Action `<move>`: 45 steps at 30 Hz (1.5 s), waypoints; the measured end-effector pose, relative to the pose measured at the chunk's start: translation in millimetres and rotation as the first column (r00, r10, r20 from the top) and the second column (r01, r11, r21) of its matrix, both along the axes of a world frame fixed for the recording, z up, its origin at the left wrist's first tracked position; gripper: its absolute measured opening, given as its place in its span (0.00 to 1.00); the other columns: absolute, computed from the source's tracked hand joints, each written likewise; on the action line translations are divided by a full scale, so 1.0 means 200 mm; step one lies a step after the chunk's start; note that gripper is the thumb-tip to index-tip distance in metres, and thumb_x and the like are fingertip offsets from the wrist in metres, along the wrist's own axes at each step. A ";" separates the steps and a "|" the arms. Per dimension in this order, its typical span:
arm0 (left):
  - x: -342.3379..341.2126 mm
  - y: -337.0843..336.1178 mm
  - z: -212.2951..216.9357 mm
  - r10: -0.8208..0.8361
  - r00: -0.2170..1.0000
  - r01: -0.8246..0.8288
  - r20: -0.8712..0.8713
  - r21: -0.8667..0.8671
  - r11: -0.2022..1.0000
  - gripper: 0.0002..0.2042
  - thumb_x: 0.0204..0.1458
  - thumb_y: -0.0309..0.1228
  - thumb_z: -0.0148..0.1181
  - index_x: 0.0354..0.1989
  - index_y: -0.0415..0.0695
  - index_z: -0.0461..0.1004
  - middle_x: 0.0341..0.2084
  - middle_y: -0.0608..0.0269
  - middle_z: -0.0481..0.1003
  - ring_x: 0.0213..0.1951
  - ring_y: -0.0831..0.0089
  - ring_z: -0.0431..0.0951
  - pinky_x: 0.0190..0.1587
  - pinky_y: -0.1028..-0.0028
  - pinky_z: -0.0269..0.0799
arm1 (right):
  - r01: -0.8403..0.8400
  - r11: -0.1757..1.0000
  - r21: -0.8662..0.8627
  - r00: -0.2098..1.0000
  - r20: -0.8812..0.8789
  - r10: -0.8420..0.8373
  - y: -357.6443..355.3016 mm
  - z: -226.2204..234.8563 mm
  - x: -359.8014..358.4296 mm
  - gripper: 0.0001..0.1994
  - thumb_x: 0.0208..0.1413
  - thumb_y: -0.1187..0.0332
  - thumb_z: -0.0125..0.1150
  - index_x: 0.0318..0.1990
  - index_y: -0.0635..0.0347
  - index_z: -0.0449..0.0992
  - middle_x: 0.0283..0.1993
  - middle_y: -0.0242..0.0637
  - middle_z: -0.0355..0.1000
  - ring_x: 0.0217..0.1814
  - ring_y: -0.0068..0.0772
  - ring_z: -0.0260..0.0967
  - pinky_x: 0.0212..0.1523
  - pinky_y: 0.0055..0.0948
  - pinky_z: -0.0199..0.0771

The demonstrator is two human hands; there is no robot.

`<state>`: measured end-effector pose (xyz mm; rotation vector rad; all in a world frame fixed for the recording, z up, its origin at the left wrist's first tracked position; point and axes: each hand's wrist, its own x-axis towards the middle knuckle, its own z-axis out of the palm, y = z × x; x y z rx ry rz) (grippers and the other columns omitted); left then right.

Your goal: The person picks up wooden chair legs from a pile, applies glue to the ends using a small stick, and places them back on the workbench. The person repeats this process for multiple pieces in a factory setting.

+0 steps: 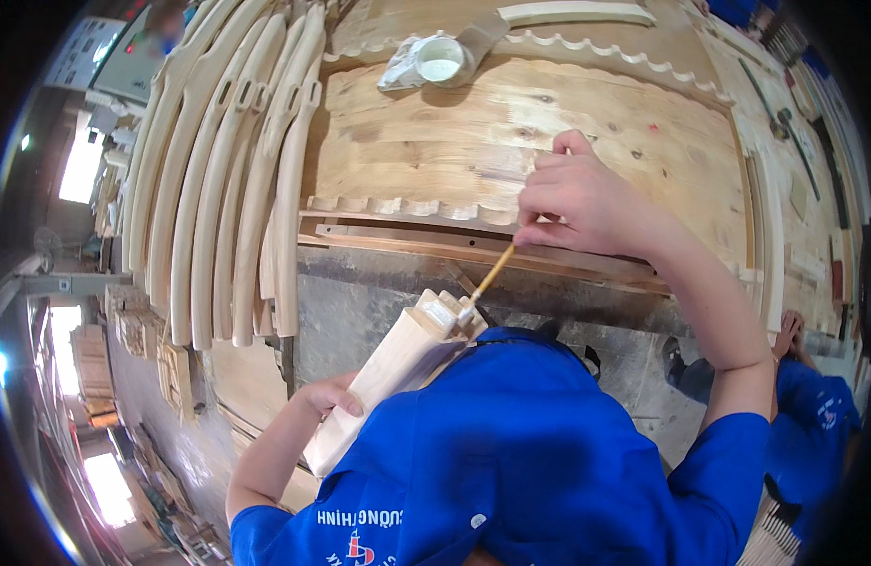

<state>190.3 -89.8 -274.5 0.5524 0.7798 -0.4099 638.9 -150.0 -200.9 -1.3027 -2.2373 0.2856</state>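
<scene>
My left hand is wrapped round a pale wooden chair leg or post, tilted against my body with its shaped end up. In my right hand a thin brush is pinched by its yellow handle. The brush tip touches the stepped end of the post, where whitish wet stuff shows, possibly glue. A white cup with pale liquid stands on a crumpled cloth or plastic sheet at the far side of the worktable.
The plywood worktable has scalloped strips along its edges. Several curved wooden pieces with slots lean over its left end. A co-worker in blue is at the right. More wood pieces are stacked at the left on the floor.
</scene>
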 end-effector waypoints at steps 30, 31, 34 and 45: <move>-0.01 0.03 0.01 -0.060 0.996 0.055 -0.063 -0.072 0.996 0.46 0.29 0.27 0.67 0.63 0.36 0.51 0.56 0.49 0.63 0.58 0.57 0.64 0.59 0.62 0.59 | 0.009 0.949 0.315 1.000 0.010 -0.012 0.01 -0.16 -0.21 0.11 0.46 0.59 0.63 0.21 0.52 0.69 0.21 0.25 0.64 0.35 0.28 0.64 0.52 0.39 0.51; -0.01 0.03 0.01 -0.063 0.996 0.058 -0.063 -0.072 0.996 0.46 0.29 0.27 0.67 0.63 0.36 0.51 0.56 0.49 0.63 0.58 0.57 0.64 0.59 0.62 0.59 | -0.002 0.942 0.335 1.000 0.004 0.001 0.01 -0.16 -0.20 0.11 0.45 0.60 0.63 0.20 0.52 0.68 0.21 0.25 0.64 0.35 0.28 0.64 0.52 0.39 0.51; -0.01 0.02 0.01 -0.064 0.996 0.060 -0.064 -0.069 0.996 0.46 0.29 0.28 0.67 0.63 0.36 0.51 0.56 0.49 0.63 0.58 0.57 0.64 0.59 0.62 0.59 | -0.050 0.956 0.291 0.999 0.025 0.045 -0.03 -0.15 -0.17 0.12 0.45 0.60 0.63 0.20 0.52 0.68 0.21 0.25 0.64 0.36 0.27 0.64 0.53 0.39 0.50; 0.00 0.02 0.01 -0.050 0.997 0.046 -0.057 -0.065 0.997 0.45 0.30 0.29 0.68 0.62 0.36 0.52 0.55 0.50 0.64 0.57 0.57 0.64 0.58 0.61 0.60 | 0.064 0.995 0.082 0.998 0.016 -0.065 -0.14 -0.12 -0.02 0.10 0.46 0.58 0.63 0.23 0.51 0.71 0.23 0.26 0.68 0.35 0.28 0.65 0.52 0.38 0.52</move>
